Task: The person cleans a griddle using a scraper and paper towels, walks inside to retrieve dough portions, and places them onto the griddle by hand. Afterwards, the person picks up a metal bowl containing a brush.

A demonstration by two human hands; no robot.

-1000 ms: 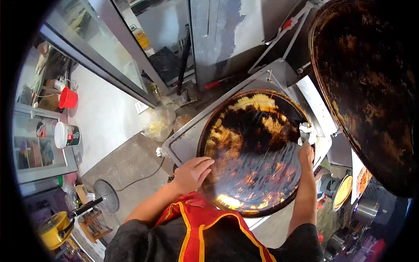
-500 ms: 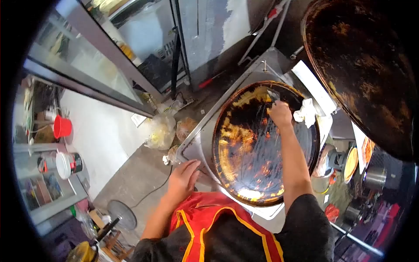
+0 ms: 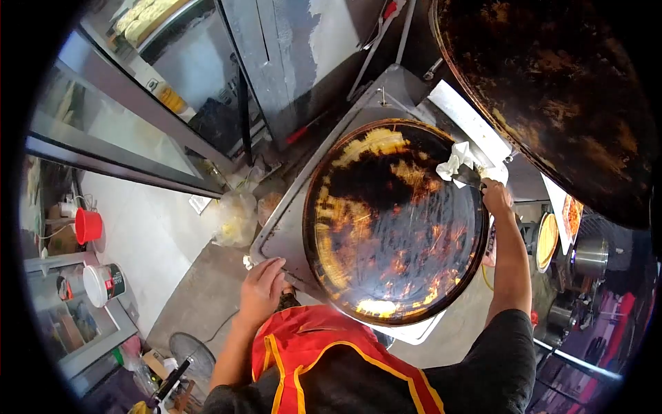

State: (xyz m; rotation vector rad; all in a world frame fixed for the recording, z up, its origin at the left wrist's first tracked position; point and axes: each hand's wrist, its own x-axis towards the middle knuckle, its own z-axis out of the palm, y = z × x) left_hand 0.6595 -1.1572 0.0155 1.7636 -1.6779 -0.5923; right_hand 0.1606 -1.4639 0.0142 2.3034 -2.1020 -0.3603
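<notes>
A large round griddle plate (image 3: 386,228), dark with yellow-brown burnt patches, is set in a grey metal casing (image 3: 284,238). At the plate's right rim my right hand (image 3: 496,197) grips a scraper (image 3: 469,177), whose flat blade meets a crumpled white paper towel (image 3: 454,160). Whether the blade presses on the towel or only overlaps it, I cannot tell. My left hand (image 3: 262,288) lies at the casing's near-left corner, its fingers stretched out and holding nothing.
A big, blackened round lid (image 3: 545,103) stands raised at the upper right. Left of the casing are a plastic bag (image 3: 236,217) on the floor and a glass-paned door frame (image 3: 138,152). A fan (image 3: 192,355), a white bucket (image 3: 103,284) and a red bucket (image 3: 88,225) are further left.
My right hand has moved with the scraper from the plate's far side to the paper towel at the right rim. My left hand stays by the casing corner. The view has shifted slightly.
</notes>
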